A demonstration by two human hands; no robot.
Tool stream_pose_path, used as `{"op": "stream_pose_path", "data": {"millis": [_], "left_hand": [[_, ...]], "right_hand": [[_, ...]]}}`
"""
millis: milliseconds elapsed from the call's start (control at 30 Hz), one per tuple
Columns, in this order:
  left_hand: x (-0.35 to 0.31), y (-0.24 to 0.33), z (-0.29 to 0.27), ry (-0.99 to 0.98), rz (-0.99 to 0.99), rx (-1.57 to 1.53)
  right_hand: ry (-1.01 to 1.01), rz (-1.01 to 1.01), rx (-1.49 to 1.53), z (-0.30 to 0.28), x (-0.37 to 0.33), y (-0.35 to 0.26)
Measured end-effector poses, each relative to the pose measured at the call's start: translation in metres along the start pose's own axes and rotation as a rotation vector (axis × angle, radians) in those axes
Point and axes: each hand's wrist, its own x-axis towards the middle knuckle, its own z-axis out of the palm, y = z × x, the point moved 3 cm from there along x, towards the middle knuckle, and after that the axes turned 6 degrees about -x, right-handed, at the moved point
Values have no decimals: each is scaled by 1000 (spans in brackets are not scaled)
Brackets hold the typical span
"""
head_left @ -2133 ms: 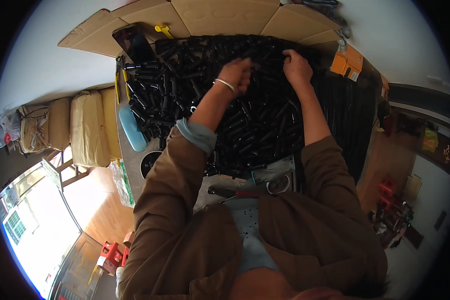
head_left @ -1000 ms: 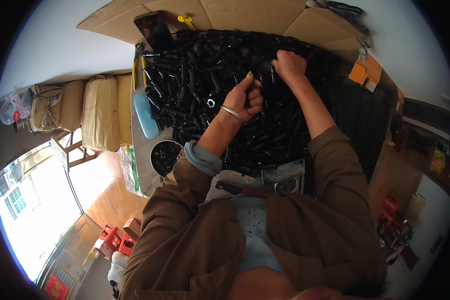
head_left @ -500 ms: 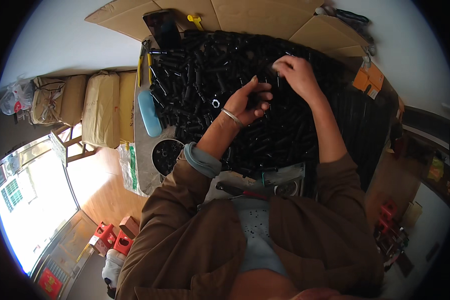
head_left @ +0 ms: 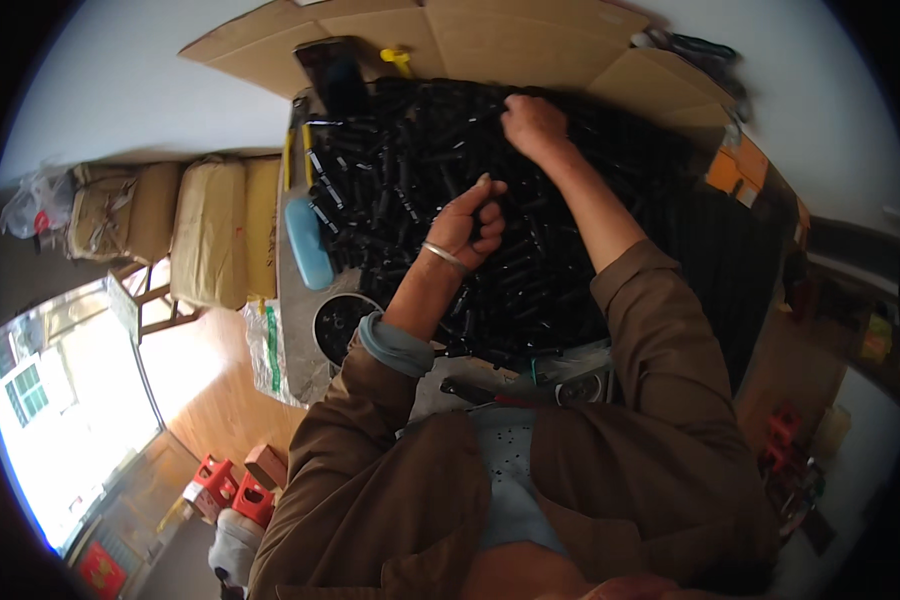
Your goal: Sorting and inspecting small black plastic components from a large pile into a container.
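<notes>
A wide heap of black tube-shaped parts (head_left: 530,265) covers most of the table. Over its middle is my left hand (head_left: 467,222), wearing a bracelet at the wrist, its fingers curled in and its thumb pointing up. Something dark may lie in that grip, but I cannot make it out. My right hand (head_left: 535,125) reaches to the far side of the heap, back of the hand up, with bent fingers down among the parts. Its fingertips are mostly hidden, and what they grip does not show. Left of my left forearm sits a round metal bowl (head_left: 317,322) with small dark pieces inside.
Along the left edge lie a light-blue case (head_left: 308,245) and a yellow-handled tool (head_left: 288,160). A dark phone (head_left: 334,78) leans against a cardboard wall (head_left: 510,45) behind the heap. A red-handled tool (head_left: 482,393) is near my chest. An orange box (head_left: 738,165) stands far right.
My right hand has moved left and farther away over the heap. My left hand has shifted slightly left, and its fingers stay curled. The whole view has dipped a little.
</notes>
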Motion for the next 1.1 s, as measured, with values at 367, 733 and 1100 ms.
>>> {"op": "stream_pose_path", "data": {"millis": [367,733,1100], "left_hand": [[8,-10,6,13,-27,41],[12,-16,5,55,-28,4],[11,-20,12,-96,-28,-58]], "right_hand": [[351,401,114,-23,-80,88],[465,-236,395,-11,-97,5],[339,165,226,-24,-73,102]]}}
